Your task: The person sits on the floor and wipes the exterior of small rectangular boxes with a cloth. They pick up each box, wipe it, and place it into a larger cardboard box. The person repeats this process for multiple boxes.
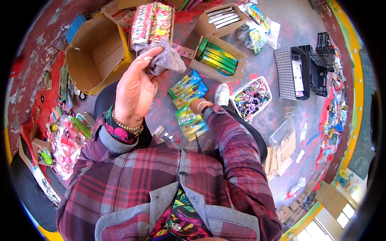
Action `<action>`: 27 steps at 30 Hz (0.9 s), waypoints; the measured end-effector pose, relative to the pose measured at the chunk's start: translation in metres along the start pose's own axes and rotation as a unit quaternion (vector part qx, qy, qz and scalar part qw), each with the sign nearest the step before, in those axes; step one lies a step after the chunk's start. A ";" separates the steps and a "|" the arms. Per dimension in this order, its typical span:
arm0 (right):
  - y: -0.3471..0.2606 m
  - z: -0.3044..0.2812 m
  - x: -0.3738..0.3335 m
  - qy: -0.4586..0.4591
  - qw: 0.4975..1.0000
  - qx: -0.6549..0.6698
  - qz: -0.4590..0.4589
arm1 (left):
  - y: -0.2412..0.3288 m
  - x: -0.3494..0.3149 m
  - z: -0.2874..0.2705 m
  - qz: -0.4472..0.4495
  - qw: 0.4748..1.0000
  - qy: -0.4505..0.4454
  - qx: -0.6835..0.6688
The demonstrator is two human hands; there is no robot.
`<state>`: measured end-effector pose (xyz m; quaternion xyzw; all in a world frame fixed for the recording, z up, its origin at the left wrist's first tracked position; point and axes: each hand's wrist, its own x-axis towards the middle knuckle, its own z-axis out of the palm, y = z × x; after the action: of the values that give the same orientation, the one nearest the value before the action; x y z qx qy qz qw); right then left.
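Observation:
My left hand (136, 90) is raised, its thumb and fingers closed on a crumpled grey cloth (171, 60). Below and to the right, my right hand (198, 105) reaches down onto a spread of flat blue, green and yellow packets (185, 89). Its fingers are too small and covered to show whether they grip one. More of these packets (194, 127) lie overlapped nearer to me on the floor. Past the cloth is a box (173, 26) of bright, patterned small goods, partly hidden by it.
An open cardboard box (96, 52) stands at left. Green-yellow packs fill a carton (219, 58), with another carton (223, 20) behind. A white basket (251, 98) holds beads and trinkets. Checked bins (286, 74) stand at right; flattened cardboard (279, 156) lies nearer. Bagged goods (66, 144) crowd the left.

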<state>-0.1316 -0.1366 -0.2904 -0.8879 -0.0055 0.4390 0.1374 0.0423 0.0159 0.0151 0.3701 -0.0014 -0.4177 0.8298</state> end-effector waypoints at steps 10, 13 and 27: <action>0.010 -0.184 -0.176 0.164 0.868 0.466 -0.050 | -0.024 0.007 -0.025 0.030 0.999 0.034 0.028; -0.011 -0.182 -0.202 0.196 0.703 0.674 -0.112 | -0.032 0.000 -0.013 -0.008 0.997 0.051 0.058; -0.067 -0.180 -0.235 0.577 0.671 0.465 -0.012 | -0.038 -0.022 0.007 -0.237 0.952 -0.161 -0.103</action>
<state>-0.1281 -0.1462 0.0130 -0.7853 0.2688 -0.2172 0.5137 0.0000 0.0126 0.0035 0.1995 -0.0043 -0.6546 0.7292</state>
